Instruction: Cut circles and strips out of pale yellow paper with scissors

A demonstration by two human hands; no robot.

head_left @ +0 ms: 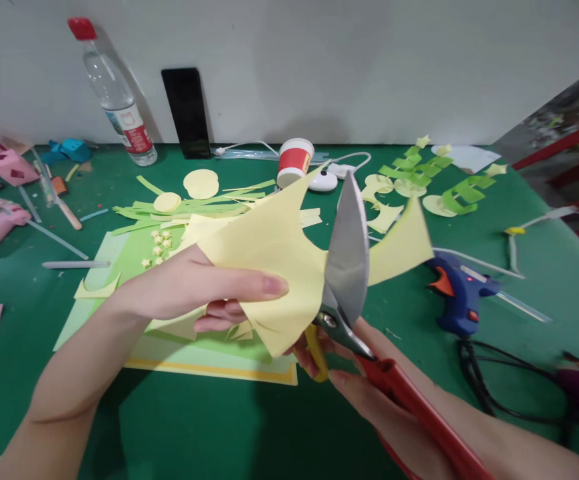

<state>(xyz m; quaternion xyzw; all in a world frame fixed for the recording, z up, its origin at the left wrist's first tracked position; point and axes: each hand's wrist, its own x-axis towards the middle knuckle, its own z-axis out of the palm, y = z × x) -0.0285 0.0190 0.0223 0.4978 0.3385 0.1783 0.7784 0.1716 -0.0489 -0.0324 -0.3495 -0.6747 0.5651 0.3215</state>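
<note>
My left hand (pixel 219 293) pinches a sheet of pale yellow paper (pixel 264 247), thumb on top and fingers underneath. Curved edges show where the paper is cut, and a pointed strip of it reaches out to the right. My right hand (pixel 364 393) grips red-handled shears (pixel 346 260) with broad metal blades. The upper blade stands over the paper's narrow part; the lower blade is mostly hidden behind the sheet. Below the paper lie stacked green and yellow sheets (pixel 214 370), with small folded paper stars (pixel 158 250) on them.
Behind are green paper strips (pixel 139 217), yellow paper discs (pixel 200 184), a paper cup (pixel 295 162), a phone (pixel 186 113) and a water bottle (pixel 119 100). A blue glue gun (pixel 462 293) lies right, near curled green paper pieces (pixel 462 197). Pink paper shapes (pixel 12 163) sit left.
</note>
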